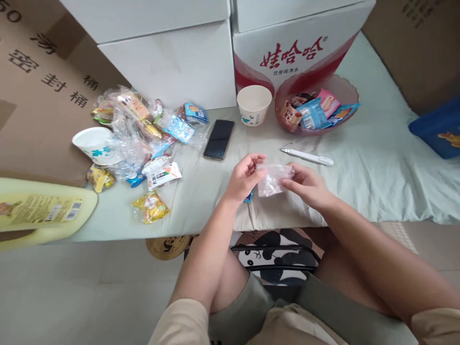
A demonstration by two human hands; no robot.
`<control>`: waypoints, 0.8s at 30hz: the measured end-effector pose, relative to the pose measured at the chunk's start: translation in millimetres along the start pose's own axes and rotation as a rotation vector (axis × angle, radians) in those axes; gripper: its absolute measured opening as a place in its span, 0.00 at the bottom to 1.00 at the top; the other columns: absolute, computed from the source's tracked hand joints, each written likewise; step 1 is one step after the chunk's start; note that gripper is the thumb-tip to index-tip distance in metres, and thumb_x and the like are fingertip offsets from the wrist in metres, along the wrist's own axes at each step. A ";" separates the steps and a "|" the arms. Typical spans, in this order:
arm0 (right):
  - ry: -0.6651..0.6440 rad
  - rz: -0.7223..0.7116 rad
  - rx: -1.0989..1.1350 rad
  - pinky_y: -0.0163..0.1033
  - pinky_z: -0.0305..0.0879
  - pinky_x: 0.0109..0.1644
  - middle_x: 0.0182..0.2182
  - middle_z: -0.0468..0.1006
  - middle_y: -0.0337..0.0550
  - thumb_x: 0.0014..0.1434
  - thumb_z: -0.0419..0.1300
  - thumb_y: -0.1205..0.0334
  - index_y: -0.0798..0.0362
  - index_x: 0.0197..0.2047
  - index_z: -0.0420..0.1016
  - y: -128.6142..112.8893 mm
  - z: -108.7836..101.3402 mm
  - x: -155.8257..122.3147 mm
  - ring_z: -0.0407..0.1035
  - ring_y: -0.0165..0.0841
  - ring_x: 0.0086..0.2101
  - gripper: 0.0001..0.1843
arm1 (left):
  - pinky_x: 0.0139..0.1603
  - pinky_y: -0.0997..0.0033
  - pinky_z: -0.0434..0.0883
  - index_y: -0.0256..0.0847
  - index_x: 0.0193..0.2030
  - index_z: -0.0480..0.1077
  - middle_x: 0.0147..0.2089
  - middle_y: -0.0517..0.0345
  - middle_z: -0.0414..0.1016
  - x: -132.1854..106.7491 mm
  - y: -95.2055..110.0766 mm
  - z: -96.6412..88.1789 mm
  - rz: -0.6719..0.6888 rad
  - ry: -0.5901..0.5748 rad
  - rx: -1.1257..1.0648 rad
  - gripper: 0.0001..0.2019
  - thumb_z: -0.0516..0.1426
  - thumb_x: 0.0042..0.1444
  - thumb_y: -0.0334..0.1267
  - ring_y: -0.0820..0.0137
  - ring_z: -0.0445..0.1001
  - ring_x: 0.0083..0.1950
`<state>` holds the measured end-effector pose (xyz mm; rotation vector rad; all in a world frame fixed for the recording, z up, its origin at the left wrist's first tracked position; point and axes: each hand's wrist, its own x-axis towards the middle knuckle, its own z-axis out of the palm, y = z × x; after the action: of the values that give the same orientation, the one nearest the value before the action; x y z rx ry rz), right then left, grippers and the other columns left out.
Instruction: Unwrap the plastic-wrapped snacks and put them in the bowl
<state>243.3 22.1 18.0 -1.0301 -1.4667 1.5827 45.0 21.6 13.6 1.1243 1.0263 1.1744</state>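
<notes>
A small clear plastic bag is stretched between my two hands, above the near part of the cloth-covered table. My left hand pinches its left side between thumb and fingers. On the opposite side, my right hand grips the bag with thumb and fingers closed. Partly hidden beneath my left hand lies a small blue packet. Just beyond my right hand is a white pen-like tool with a thin tip. A dark phone rests to the left of my hands.
A pink translucent bowl holds several wrapped snacks. Beside it stands a paper cup. Wrapped snacks and clear bags pile up at left around a tipped paper cup. White boxes line the back; a yellow bottle lies front left.
</notes>
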 end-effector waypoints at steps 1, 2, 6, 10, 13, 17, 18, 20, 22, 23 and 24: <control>0.038 -0.007 0.010 0.41 0.65 0.36 0.27 0.70 0.38 0.52 0.68 0.40 0.49 0.33 0.69 0.2 3.0 0.0 0.65 0.33 0.30 0.22 | 0.40 0.73 0.69 0.41 0.46 0.72 0.38 0.58 0.73 1.1 1.2 -1.9 -0.006 0.026 -0.017 0.15 0.61 0.53 0.45 0.72 0.72 0.39; 0.070 -0.009 0.021 0.42 0.66 0.38 0.29 0.72 0.39 0.53 0.68 0.39 0.49 0.34 0.70 0.6 6.3 0.7 0.66 0.34 0.31 0.22 | 0.39 0.73 0.68 0.41 0.44 0.71 0.36 0.59 0.72 2.4 2.3 -4.1 -0.021 0.055 -0.035 0.13 0.59 0.56 0.45 0.73 0.71 0.37; 0.124 -0.013 0.011 0.43 0.66 0.40 0.32 0.74 0.40 0.54 0.68 0.41 0.48 0.36 0.72 0.6 20.9 10.8 0.68 0.35 0.32 0.20 | 0.32 0.73 0.63 0.41 0.34 0.67 0.27 0.64 0.65 4.6 7.8 -15.7 -0.067 0.163 0.004 0.08 0.55 0.59 0.43 0.75 0.65 0.29; 0.184 -0.065 -0.141 0.40 0.61 0.35 0.28 0.70 0.37 0.55 0.67 0.43 0.48 0.33 0.68 -8.9 24.4 25.6 0.63 0.32 0.29 0.19 | 0.32 0.71 0.60 0.41 0.28 0.65 0.25 0.65 0.62 -2.7 16.5 -28.0 0.006 0.157 0.202 0.08 0.55 0.58 0.36 0.74 0.62 0.29; 0.271 -0.109 -0.296 0.39 0.55 0.31 0.24 0.65 0.35 0.53 0.68 0.49 0.48 0.31 0.65 -25.2 13.0 36.8 0.58 0.30 0.26 0.17 | 0.33 0.71 0.60 0.41 0.28 0.65 0.25 0.65 0.63 -9.4 21.6 -34.3 -0.005 0.159 0.279 0.07 0.55 0.58 0.36 0.74 0.62 0.29; 0.359 -0.162 -0.479 0.38 0.53 0.30 0.23 0.66 0.34 0.50 0.63 0.61 0.49 0.30 0.64 -57.1 -3.1 57.6 0.58 0.28 0.25 0.10 | 0.33 0.71 0.60 0.41 0.29 0.65 0.25 0.65 0.64 -10.9 24.3 -35.4 -0.018 0.159 0.297 0.06 0.54 0.57 0.37 0.74 0.63 0.29; 0.405 -0.183 -0.563 0.38 0.52 0.30 0.23 0.65 0.33 0.49 0.62 0.64 0.49 0.29 0.63 -66.1 -4.2 66.1 0.57 0.28 0.25 0.09 | 0.33 0.71 0.60 0.41 0.29 0.65 0.25 0.65 0.64 -10.1 24.5 -34.2 -0.016 0.155 0.301 0.06 0.54 0.57 0.37 0.74 0.63 0.29; 0.500 -0.217 -0.785 0.37 0.51 0.31 0.22 0.62 0.31 0.49 0.61 0.70 0.50 0.27 0.62 -83.0 -3.3 89.5 0.54 0.27 0.24 0.10 | 0.33 0.71 0.60 0.41 0.30 0.66 0.25 0.65 0.65 -7.8 24.7 -31.0 -0.014 0.142 0.309 0.06 0.54 0.57 0.37 0.74 0.64 0.29; 0.540 -0.266 -0.985 0.37 0.53 0.34 0.23 0.62 0.32 0.49 0.61 0.75 0.50 0.27 0.62 -95.3 -1.1 122.0 0.54 0.26 0.26 0.13 | 0.33 0.71 0.60 0.42 0.30 0.66 0.26 0.65 0.66 -5.2 24.6 -27.4 -0.012 0.131 0.320 0.06 0.54 0.57 0.37 0.73 0.65 0.29; 0.503 -0.298 -1.073 0.37 0.54 0.36 0.23 0.63 0.32 0.49 0.62 0.77 0.50 0.26 0.61 -98.5 -0.8 141.3 0.55 0.26 0.27 0.15 | 0.33 0.71 0.60 0.42 0.30 0.66 0.26 0.65 0.67 -4.0 24.5 -25.7 -0.015 0.128 0.329 0.05 0.54 0.57 0.37 0.73 0.65 0.29; 0.450 -0.345 -1.140 0.37 0.56 0.40 0.25 0.65 0.32 0.49 0.63 0.78 0.51 0.25 0.59 -99.4 -1.3 162.0 0.57 0.26 0.29 0.17 | 0.33 0.71 0.60 0.42 0.30 0.66 0.25 0.65 0.66 -2.9 24.3 -24.2 -0.020 0.129 0.339 0.05 0.54 0.57 0.37 0.73 0.65 0.29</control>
<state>177.5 177.7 104.9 -1.4725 -2.0547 0.1276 17.1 22.3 33.8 1.3088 1.3706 1.0929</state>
